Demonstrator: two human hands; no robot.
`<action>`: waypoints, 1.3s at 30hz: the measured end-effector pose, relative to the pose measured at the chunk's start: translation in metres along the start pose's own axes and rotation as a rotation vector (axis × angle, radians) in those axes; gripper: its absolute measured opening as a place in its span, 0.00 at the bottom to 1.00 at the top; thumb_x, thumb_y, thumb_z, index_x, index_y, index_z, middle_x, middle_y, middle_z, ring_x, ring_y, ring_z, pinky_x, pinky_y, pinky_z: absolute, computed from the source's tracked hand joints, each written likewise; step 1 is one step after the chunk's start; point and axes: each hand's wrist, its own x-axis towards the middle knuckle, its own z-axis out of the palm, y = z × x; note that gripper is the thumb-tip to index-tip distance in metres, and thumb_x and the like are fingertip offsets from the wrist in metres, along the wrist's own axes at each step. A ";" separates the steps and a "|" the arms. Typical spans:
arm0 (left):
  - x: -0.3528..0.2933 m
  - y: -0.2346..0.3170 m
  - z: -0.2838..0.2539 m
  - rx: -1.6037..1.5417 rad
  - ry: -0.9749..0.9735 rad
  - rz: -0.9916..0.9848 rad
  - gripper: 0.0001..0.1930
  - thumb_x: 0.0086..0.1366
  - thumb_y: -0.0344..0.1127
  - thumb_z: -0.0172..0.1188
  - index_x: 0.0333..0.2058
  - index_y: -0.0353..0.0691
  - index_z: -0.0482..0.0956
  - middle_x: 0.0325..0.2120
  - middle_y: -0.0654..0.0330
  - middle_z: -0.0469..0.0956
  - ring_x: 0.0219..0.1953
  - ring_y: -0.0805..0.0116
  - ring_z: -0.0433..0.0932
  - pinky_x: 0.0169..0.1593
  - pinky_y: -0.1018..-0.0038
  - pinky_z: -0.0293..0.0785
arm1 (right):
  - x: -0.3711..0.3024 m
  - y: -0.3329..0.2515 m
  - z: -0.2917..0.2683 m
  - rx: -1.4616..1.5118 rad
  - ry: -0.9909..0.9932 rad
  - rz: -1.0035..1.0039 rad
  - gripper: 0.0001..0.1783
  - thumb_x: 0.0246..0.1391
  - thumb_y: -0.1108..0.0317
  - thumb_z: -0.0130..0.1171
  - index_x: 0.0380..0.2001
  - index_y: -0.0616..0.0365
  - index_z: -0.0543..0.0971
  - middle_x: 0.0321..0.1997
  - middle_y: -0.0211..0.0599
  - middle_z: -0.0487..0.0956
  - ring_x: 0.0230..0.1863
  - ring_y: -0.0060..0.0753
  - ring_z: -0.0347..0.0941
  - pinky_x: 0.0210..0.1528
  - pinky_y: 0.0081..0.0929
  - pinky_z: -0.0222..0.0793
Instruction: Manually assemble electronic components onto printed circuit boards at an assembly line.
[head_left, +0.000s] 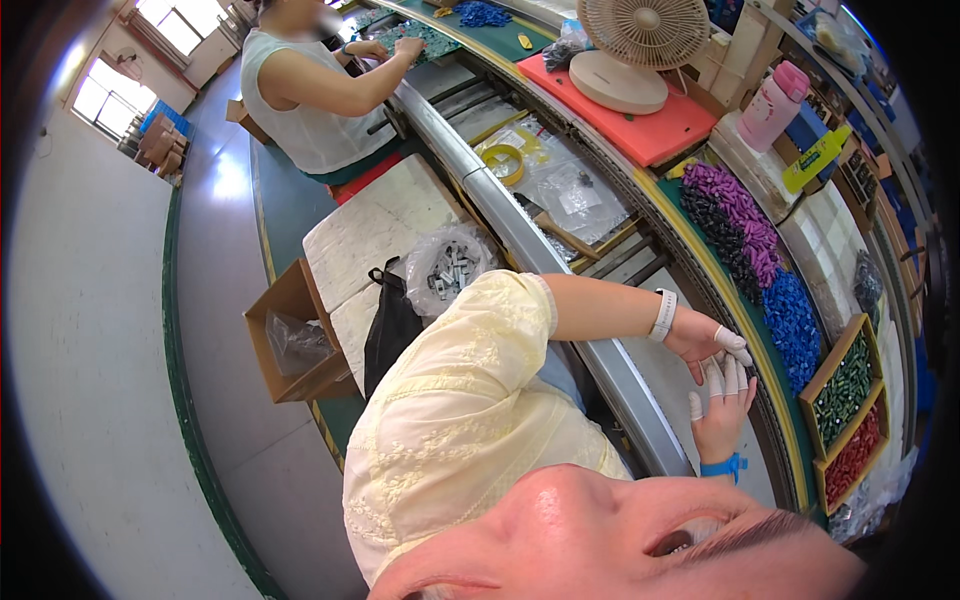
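My left hand [700, 338], with a white watch at its wrist and white finger covers, reaches over the near side of the bench. Its covered fingertips are bent together at a small dark piece [751, 371] that I cannot make out. Right below it is my right hand [722, 412], with a blue wristband. Its covered fingers are stretched out toward the left fingertips, and its thumb stands apart. Beyond the hands lie piles of blue parts [791, 325], purple parts [735, 215] and black parts [718, 235]. Trays of green parts [845, 388] and red parts [853, 455] sit beside them.
A metal rail [520, 210] runs along the bench. A fan [640, 50] stands on a red board; a pink bottle [775, 105] is nearby. A clear bag of metallic parts [450, 268] and an open carton [300, 335] are behind me. A co-worker [315, 95] sits farther up the line.
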 end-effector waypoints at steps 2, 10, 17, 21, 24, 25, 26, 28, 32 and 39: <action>0.001 0.001 0.005 0.014 0.076 -0.001 0.35 0.60 0.59 0.45 0.61 0.47 0.52 0.55 0.58 0.62 0.51 0.61 0.66 0.53 0.61 0.60 | -0.002 0.002 0.003 -0.009 0.027 0.001 0.29 0.43 0.59 0.59 0.49 0.58 0.70 0.59 0.45 0.61 0.62 0.47 0.52 0.63 0.52 0.40; 0.001 0.003 0.005 0.039 0.080 0.000 0.35 0.60 0.59 0.45 0.61 0.48 0.51 0.56 0.58 0.61 0.52 0.63 0.65 0.53 0.61 0.59 | -0.003 0.005 0.005 0.002 0.066 -0.049 0.27 0.46 0.58 0.57 0.50 0.59 0.69 0.59 0.46 0.61 0.62 0.48 0.52 0.63 0.52 0.41; -0.001 0.005 0.010 0.034 0.082 0.036 0.37 0.60 0.59 0.45 0.61 0.43 0.50 0.58 0.53 0.58 0.55 0.57 0.63 0.55 0.60 0.59 | -0.003 0.004 0.005 -0.028 0.093 -0.033 0.27 0.51 0.54 0.52 0.51 0.58 0.67 0.60 0.47 0.60 0.63 0.50 0.52 0.62 0.54 0.42; -0.004 0.007 0.010 0.029 0.093 0.041 0.35 0.61 0.59 0.45 0.60 0.44 0.52 0.56 0.54 0.60 0.54 0.59 0.65 0.53 0.60 0.61 | -0.003 0.004 0.005 -0.036 0.109 -0.041 0.28 0.51 0.53 0.52 0.51 0.59 0.67 0.60 0.47 0.59 0.63 0.51 0.51 0.62 0.54 0.42; -0.004 0.008 0.011 0.019 0.015 0.054 0.34 0.62 0.58 0.44 0.61 0.48 0.51 0.57 0.55 0.60 0.54 0.63 0.64 0.54 0.60 0.59 | -0.002 0.004 0.005 -0.059 0.067 -0.009 0.28 0.52 0.53 0.51 0.51 0.59 0.67 0.61 0.48 0.59 0.63 0.51 0.51 0.62 0.54 0.42; -0.004 0.008 0.011 0.021 0.053 0.043 0.34 0.62 0.58 0.44 0.61 0.48 0.51 0.57 0.55 0.60 0.54 0.63 0.64 0.53 0.61 0.60 | -0.001 0.003 0.004 -0.056 0.115 -0.019 0.28 0.51 0.52 0.51 0.51 0.59 0.67 0.61 0.48 0.58 0.63 0.51 0.51 0.62 0.54 0.42; -0.003 0.008 0.010 0.022 0.091 0.033 0.34 0.62 0.57 0.44 0.61 0.48 0.51 0.57 0.55 0.60 0.54 0.63 0.64 0.53 0.62 0.61 | -0.001 0.002 0.004 -0.054 0.164 -0.029 0.28 0.51 0.52 0.51 0.51 0.59 0.67 0.61 0.48 0.58 0.63 0.51 0.51 0.62 0.54 0.42; -0.001 0.004 0.006 0.013 0.028 0.033 0.33 0.62 0.57 0.44 0.61 0.48 0.51 0.57 0.55 0.60 0.54 0.63 0.64 0.52 0.63 0.61 | -0.001 0.002 0.003 -0.066 0.116 -0.009 0.29 0.51 0.52 0.51 0.52 0.59 0.66 0.61 0.48 0.58 0.63 0.51 0.50 0.62 0.54 0.42; -0.002 0.009 0.011 0.016 0.088 0.029 0.33 0.62 0.57 0.44 0.61 0.47 0.51 0.57 0.55 0.59 0.54 0.62 0.65 0.52 0.63 0.62 | -0.003 0.004 0.005 -0.053 0.159 -0.013 0.29 0.51 0.51 0.51 0.53 0.58 0.66 0.62 0.48 0.57 0.63 0.51 0.50 0.62 0.54 0.42; -0.001 0.006 0.009 -0.003 0.095 0.036 0.35 0.61 0.58 0.45 0.62 0.48 0.49 0.58 0.58 0.58 0.54 0.61 0.64 0.53 0.62 0.61 | -0.004 0.005 0.005 -0.057 0.151 -0.016 0.29 0.52 0.51 0.50 0.53 0.58 0.65 0.61 0.48 0.58 0.63 0.51 0.51 0.62 0.54 0.43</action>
